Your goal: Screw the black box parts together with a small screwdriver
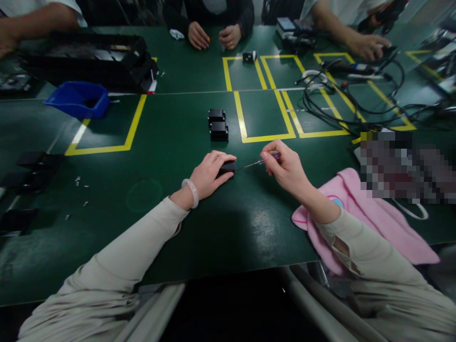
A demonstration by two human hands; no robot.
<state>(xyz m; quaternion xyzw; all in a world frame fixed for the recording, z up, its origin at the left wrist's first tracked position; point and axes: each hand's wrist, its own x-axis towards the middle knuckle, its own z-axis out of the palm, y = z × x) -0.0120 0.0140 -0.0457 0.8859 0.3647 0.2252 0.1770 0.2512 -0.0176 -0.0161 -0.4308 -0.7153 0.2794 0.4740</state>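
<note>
On the green table (199, 228), my left hand (210, 175) is closed around a small black block (228, 167), holding it down on the surface. My right hand (283, 166) grips a screwdriver (275, 156) by its purple-tinted handle. The thin shaft points left, and its tip meets the right end of the block or lies very close to it. Just beyond my left hand stand two similar black blocks (218, 126), side by side, with small bright screws at their sides. Part of the held block is hidden under my fingers.
Several loose screws (85, 204) and black parts (30, 171) lie at left. A blue bin (80, 99) stands near a long black housing (89, 61). Black cables (320, 111) spread at right, behind a pink cloth (370, 213). Co-workers' hands (213, 36) rest across the table.
</note>
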